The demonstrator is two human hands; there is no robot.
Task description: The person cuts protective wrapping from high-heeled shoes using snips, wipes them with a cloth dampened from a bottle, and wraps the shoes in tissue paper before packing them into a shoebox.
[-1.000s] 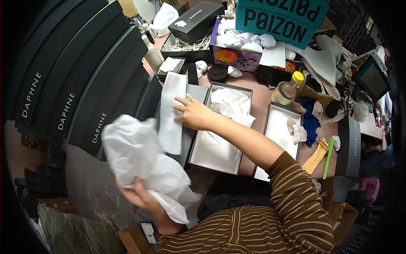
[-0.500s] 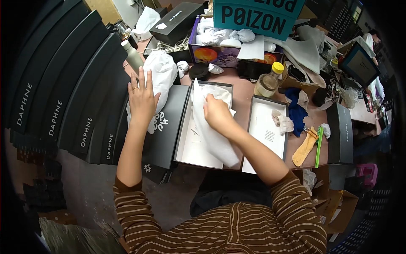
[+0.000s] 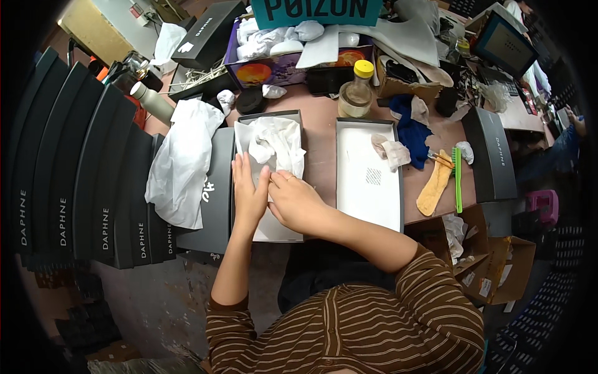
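The desk (image 3: 321, 134) is a reddish-brown top crowded nearly to every edge, in a cramped workroom with a stained grey floor (image 3: 156, 299) below its near edge. Along the left edge a row of black boxes (image 3: 81, 168) stands packed side by side, curving away toward the far left corner. The far edge is walled off by a purple carton (image 3: 274, 70) stuffed with white wrapped bundles, and a bottle with a yellow cap (image 3: 357, 92) stands just before it.

At the near edge sits an open shoe box (image 3: 269, 187) lined with white tissue paper (image 3: 274, 144). The left hand (image 3: 248, 194) lies flat and spread on the paper, gripping nothing. The right hand (image 3: 298, 202) presses down beside it, fingers half curled on the paper; whether it pinches a fold I cannot tell. The two hands touch.

Left of the box a black lid (image 3: 215, 199) lies with a white dust bag (image 3: 182, 161) draped over it. To the right, with a strip of bare desk between, an empty white-lined box (image 3: 367, 181) lies open; past it are a blue cloth (image 3: 408, 128), a yellow insole (image 3: 436, 187) and a green brush (image 3: 458, 181). A brown cardboard box (image 3: 498, 262) stands open off the near right corner. The only open room is the narrow strip between the two boxes.
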